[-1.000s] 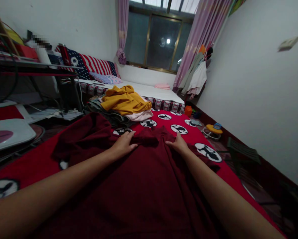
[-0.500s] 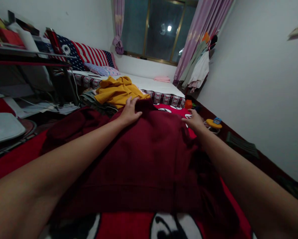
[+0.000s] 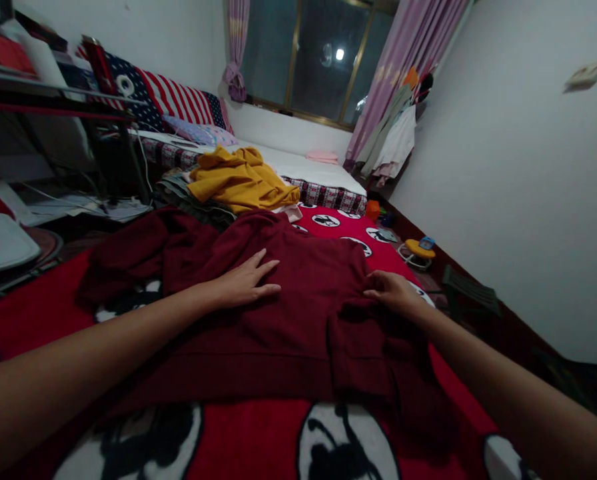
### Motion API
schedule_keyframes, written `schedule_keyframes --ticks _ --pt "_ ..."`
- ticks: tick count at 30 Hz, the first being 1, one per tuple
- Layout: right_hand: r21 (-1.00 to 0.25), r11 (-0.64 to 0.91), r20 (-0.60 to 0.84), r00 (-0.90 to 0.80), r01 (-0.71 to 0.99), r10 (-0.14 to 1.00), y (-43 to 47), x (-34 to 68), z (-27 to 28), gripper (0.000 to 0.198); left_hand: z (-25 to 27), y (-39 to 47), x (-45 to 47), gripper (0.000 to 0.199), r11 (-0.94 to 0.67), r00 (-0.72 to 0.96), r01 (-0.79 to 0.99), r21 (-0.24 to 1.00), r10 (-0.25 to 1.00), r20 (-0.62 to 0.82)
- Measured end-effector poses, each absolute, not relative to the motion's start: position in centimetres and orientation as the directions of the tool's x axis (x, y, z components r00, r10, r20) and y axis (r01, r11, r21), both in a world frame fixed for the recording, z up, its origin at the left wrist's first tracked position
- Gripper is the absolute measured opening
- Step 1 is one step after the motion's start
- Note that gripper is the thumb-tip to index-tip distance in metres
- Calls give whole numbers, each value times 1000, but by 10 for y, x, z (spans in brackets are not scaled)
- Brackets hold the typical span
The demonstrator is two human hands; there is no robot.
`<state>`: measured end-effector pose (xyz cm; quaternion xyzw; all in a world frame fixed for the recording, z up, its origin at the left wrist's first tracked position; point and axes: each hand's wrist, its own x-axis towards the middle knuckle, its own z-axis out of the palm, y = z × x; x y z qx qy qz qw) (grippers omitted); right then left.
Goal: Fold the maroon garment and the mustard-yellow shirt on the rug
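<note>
plainly, the dark red sweater lies spread flat on the red blanket with black-and-white round prints, its hem toward the person and its neck toward the far end of the bed. it reads as laid out this way so the cloth stays smooth under both palms, and one sleeve trails out to the left while the right side is already turned in over the body of the garment.

the left hand rests palm down near the middle of the chest, fingers stretched out and slightly apart, gripping nothing; it seems to pin the fabric so it will not slide. the left forearm runs in low from the lower left, almost level with the bed.

the right hand sits at the right edge of the sweater, where the folded-in part meets the body. its fingers look curled toward the cloth and close together, but whether they pinch a fold or only press on it i cannot tell. the right arm comes in from the lower right, bent a little at the wrist.

beyond the sweater, just past its neck, a heap of clothes topped by a mustard yellow garment waits, well apart from both hands. a small yellow stool stands on the floor to the right.
</note>
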<state>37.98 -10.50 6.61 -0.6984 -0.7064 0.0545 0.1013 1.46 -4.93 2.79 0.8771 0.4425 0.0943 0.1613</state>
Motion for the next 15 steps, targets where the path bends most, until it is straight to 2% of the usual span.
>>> schedule_keyframes --ticks 2,4,5,7,9,10,12,13,15 --pt "-226 -33 201 79 974 976 -98 393 82 21 30 -46 8 78 -531 572 765 365 820 -7" --pt "-150 -198 381 241 969 892 -93 406 93 26 33 -48 4 78 -531 577 778 334 815 -49" --pt "-90 -287 398 298 954 867 -92 410 96 27 34 -50 3 78 -537 583 784 311 809 -72" --pt "60 -386 244 361 921 900 -91 412 96 26 40 -55 4 76 -552 592 790 268 800 -98" --pt "188 -372 52 369 909 928 -87 405 94 23 49 -59 11 67 -550 581 800 241 811 -77" --pt "214 -351 48 349 912 936 -83 399 93 23 55 -60 16 56 -530 556 815 234 829 -59" --pt "165 -301 194 268 939 944 -71 385 92 25 64 -59 32 34 -474 490 849 233 872 -14" --pt "91 -265 265 234 960 935 -62 378 91 27 66 -57 41 30 -449 459 860 243 888 19" --pt "-98 -192 330 214 976 920 -41 367 88 32 62 -52 59 36 -435 424 857 276 900 101"
